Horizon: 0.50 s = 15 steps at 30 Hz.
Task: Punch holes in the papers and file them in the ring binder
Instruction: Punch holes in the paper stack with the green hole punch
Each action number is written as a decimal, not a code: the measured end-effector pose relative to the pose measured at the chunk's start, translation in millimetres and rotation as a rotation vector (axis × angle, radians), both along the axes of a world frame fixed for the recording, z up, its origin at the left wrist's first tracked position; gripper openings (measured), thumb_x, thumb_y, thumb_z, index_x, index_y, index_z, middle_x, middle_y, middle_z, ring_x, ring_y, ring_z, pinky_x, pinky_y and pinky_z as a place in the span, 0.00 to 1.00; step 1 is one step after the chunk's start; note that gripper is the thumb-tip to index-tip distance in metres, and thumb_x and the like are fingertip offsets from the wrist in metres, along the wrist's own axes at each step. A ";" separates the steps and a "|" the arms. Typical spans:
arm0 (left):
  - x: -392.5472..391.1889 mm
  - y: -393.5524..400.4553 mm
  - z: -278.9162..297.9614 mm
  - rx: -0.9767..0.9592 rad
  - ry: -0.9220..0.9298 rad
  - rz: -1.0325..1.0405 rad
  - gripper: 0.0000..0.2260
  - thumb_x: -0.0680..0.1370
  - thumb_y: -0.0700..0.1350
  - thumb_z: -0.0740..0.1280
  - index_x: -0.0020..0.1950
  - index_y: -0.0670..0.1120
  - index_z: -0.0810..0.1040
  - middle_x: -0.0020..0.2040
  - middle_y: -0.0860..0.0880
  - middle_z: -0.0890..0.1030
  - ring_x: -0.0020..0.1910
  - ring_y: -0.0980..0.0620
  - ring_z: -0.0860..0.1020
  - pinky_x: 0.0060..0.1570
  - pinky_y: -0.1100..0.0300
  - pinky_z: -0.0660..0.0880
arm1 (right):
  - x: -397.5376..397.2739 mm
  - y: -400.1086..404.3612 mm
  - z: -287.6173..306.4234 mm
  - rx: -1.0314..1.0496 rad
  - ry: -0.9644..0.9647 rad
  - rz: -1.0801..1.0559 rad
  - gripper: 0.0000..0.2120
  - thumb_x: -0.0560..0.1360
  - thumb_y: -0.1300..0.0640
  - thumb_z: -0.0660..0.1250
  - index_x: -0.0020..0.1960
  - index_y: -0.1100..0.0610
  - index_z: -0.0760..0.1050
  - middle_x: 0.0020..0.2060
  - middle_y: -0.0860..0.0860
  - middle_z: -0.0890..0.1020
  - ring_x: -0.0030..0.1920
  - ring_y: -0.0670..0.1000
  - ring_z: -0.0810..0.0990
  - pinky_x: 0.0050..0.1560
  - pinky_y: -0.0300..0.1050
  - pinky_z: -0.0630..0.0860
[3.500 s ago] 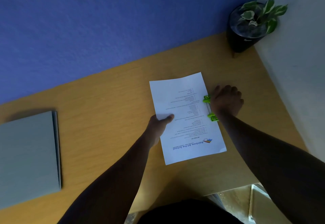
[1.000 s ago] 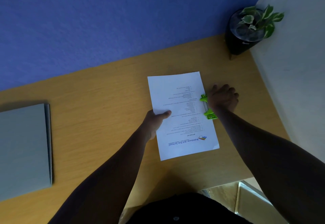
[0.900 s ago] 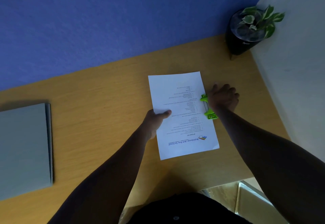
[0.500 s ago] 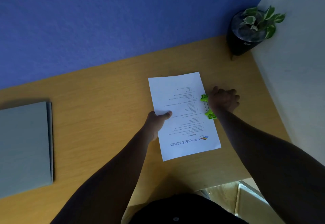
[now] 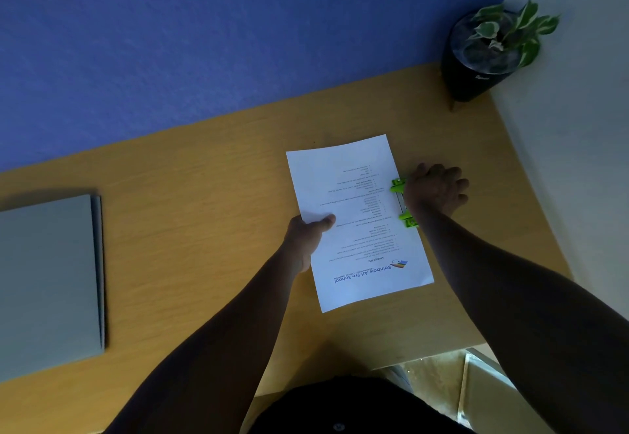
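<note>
Paper (image 5: 354, 215) lies mid-desk, right edge in the green punch (image 5: 403, 203) at 3 o'clock. My left hand (image 5: 306, 239) pinches its left edge, thumb on top; my right hand (image 5: 434, 193) presses flat on the punch, fingers together. Sheet looks light, floppy, slides easily, so I'd grip the edge. Binder (image 5: 47, 280) sits at 9 o'clock.

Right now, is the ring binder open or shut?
Shut: the grey ring binder lies flat on the desk, cover closed.
</note>
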<state>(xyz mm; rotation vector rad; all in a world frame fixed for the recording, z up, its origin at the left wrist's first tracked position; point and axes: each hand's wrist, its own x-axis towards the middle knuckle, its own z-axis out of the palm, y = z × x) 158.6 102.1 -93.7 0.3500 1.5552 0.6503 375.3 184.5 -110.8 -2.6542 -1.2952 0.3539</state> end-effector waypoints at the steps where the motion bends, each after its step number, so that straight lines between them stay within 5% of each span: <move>1: 0.5 0.0 0.1 0.001 -0.007 0.000 0.17 0.76 0.42 0.73 0.64 0.44 0.78 0.59 0.46 0.83 0.57 0.44 0.81 0.60 0.45 0.77 | 0.4 -0.1 -1.3 0.002 -0.004 -0.001 0.25 0.79 0.46 0.52 0.57 0.65 0.76 0.57 0.63 0.73 0.58 0.64 0.70 0.55 0.58 0.66; 15: 1.4 3.1 5.2 0.012 -0.012 -0.007 0.15 0.76 0.40 0.73 0.63 0.43 0.79 0.59 0.46 0.83 0.56 0.44 0.82 0.56 0.48 0.77 | 5.1 2.1 1.3 -0.102 -0.003 0.038 0.27 0.79 0.45 0.49 0.57 0.63 0.79 0.59 0.62 0.69 0.58 0.63 0.67 0.55 0.58 0.65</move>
